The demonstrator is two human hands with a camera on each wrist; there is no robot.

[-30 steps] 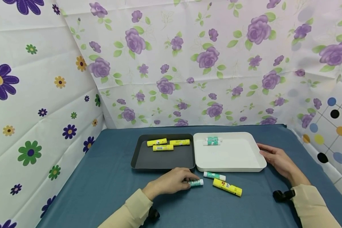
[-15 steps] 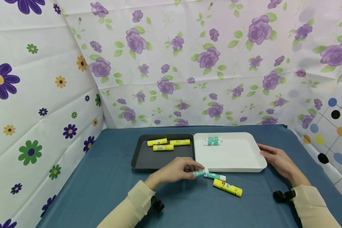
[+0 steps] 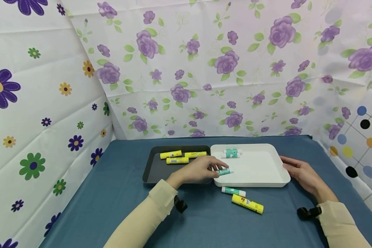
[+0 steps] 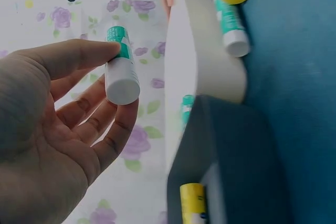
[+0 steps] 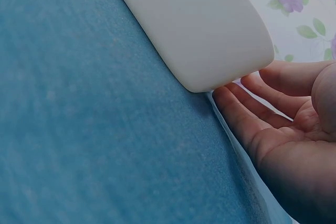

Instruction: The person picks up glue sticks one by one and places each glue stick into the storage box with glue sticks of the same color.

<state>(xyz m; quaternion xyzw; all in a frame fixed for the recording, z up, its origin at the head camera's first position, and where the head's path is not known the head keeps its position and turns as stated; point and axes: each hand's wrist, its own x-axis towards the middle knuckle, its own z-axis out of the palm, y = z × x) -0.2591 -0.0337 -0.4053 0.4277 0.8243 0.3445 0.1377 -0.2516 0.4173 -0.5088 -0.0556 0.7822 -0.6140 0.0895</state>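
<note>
Between thumb and fingertips, my left hand (image 3: 196,169) pinches a green-and-white glue stick (image 3: 225,171) over the left part of the white tray (image 3: 257,170). In the left wrist view this glue stick (image 4: 122,69) has its white end toward the camera. My right hand (image 3: 307,175) touches the white tray's right edge, its fingertips (image 5: 223,95) right at the side wall. Two more green-and-white glue sticks (image 3: 231,155) lie side by side near the white tray's back left. In front of the tray, a green-and-white glue stick (image 3: 233,191) and a yellow glue stick (image 3: 247,204) lie on the cloth.
A dark tray (image 3: 156,176) stands directly left of the white one, with three yellow glue sticks (image 3: 177,160) in it. Both trays sit on a blue tablecloth (image 3: 117,193). Flower-printed curtains (image 3: 179,69) hang behind and at the left.
My left hand has lifted the green-and-white glue stick from the cloth and carried it forward, up and slightly right, over the white tray. The right hand has stayed at the tray's edge.
</note>
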